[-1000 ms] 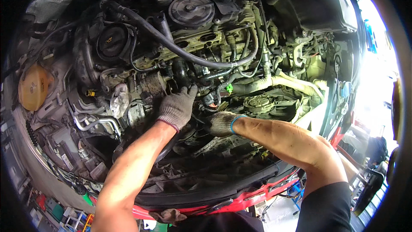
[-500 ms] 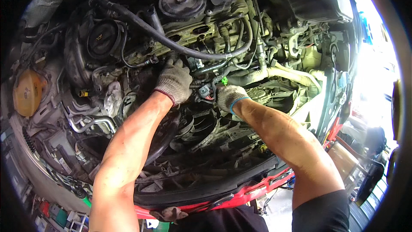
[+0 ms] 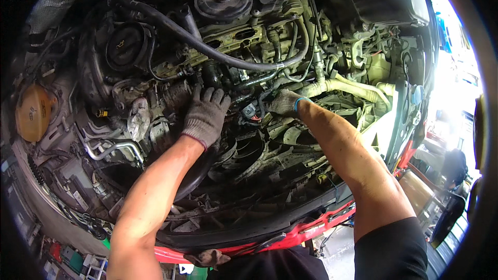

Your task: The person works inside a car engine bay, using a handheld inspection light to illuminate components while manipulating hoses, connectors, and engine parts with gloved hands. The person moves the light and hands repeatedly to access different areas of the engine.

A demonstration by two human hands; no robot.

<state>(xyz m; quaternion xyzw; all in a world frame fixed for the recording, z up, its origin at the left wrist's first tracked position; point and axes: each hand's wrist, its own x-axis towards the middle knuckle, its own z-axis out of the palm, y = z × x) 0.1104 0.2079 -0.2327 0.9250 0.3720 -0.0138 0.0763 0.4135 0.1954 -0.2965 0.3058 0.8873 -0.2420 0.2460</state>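
I see an open car engine bay with both hands in it, in grey knitted work gloves. My left hand (image 3: 207, 115) is open, back up, its fingers stretched forward and slightly apart beside a dark ribbed pipe (image 3: 178, 96). To its right sits a grey plug connector (image 3: 250, 111) with thin wires. My right hand (image 3: 283, 103) reaches in beside that connector, among dark hoses in front of the engine; its fingertips are hidden, and what they touch cannot be made out.
A thick black hose (image 3: 202, 49) arches over the engine (image 3: 244, 35). Left are a black oil filler cap (image 3: 125, 45) and a yellow-orange reservoir (image 3: 32, 112). A pale pipe (image 3: 353, 89) runs right. The red front edge (image 3: 311, 228) lies nearest me, with a rag or glove (image 3: 206, 257) on it.
My left hand has drawn back slightly toward me from the engine, its fingers now stretched out. My right hand has shifted a little right and forward; the bright green piece beside it no longer shows.
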